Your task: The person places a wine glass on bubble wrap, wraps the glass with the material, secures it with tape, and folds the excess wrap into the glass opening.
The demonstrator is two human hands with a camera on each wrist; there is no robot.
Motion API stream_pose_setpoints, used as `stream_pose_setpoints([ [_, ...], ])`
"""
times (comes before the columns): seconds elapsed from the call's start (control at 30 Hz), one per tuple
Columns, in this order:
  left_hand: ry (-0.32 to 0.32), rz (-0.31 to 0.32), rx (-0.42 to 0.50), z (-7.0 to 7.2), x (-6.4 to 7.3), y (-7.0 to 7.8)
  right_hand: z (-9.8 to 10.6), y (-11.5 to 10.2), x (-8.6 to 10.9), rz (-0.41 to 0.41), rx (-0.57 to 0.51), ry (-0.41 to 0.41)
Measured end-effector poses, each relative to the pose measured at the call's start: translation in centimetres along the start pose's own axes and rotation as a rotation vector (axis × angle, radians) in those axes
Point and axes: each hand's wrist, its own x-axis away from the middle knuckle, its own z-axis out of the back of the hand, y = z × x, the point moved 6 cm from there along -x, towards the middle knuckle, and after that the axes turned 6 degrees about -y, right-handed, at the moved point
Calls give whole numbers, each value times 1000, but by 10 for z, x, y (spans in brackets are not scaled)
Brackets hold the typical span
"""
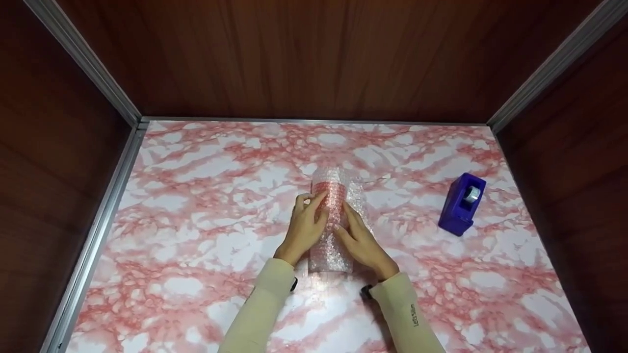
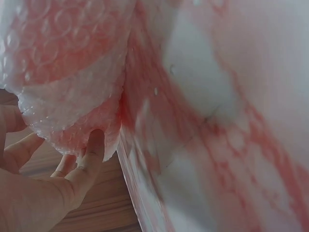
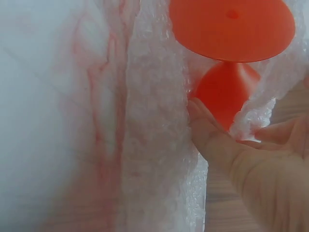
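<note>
A sheet of clear bubble wrap (image 1: 329,174) lies rolled around an orange-red object in the middle of the table. The right wrist view shows this as an orange-red stemmed goblet (image 3: 231,34), its round foot facing the camera and its bowl partly covered. My left hand (image 1: 305,226) grips the roll's left side, thumb and fingers on the wrap in the left wrist view. On the other side, my right hand (image 1: 364,242) holds the wrap's edge beside the goblet, thumb in front. A loose flap of wrap (image 3: 154,121) extends to the roll's right.
A purple tape dispenser (image 1: 456,208) with a roll of clear tape (image 1: 472,194) stands on the right of the table. The table (image 1: 206,230) has a red-and-white marbled top. Dark wood panels (image 1: 314,59) with metal edging enclose its back and sides.
</note>
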Motion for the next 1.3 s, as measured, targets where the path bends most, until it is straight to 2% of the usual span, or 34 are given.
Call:
stream_pose_setpoints([
  [0.23,6,20,-29,1,0,0,-2,0,2,-6,-40,1],
  [0.5,26,10,-43,3,0,1,-2,-1,1,13,-46,-4],
  [0.77,-50,110,-21,2,1,-3,4,4,1,-10,-32,-12],
  [0.87,-76,131,-20,1,2,-5,3,8,2,-32,-58,-23],
  [1.3,-79,94,11,-1,6,-5,0,14,1,-117,-181,-83],
])
